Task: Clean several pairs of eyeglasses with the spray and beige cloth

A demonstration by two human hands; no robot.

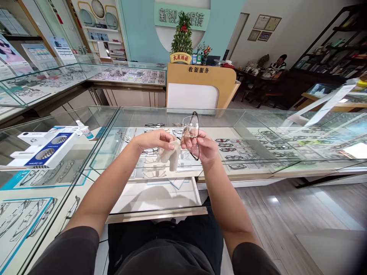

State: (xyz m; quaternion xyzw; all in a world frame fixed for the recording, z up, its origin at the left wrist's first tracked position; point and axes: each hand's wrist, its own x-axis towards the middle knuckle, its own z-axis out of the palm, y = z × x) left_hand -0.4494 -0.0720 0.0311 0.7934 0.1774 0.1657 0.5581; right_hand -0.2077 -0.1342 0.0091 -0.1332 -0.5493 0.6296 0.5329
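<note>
My left hand [157,139] is closed on a pale cleaning cloth [172,157], which hangs down from the thumb and fingers. In my right hand [204,146] is a pair of eyeglasses [191,126] with a dark, thin frame, turned on end so that one lens stands above the fingers and the other sits below. The fingers close around the middle of the frame and hide part of it. Cloth and glasses are close together, held above the glass display counter. Below my hands, a white drawer [134,194] stands pulled out, with a few flat cards in it.
Rows of eyeglass frames [232,147] lie under the counter glass. To the left are a blue and white box [50,150] and a spray bottle [85,130]. A wooden reception desk [200,82] stands beyond. A person [278,65] sits at the back right.
</note>
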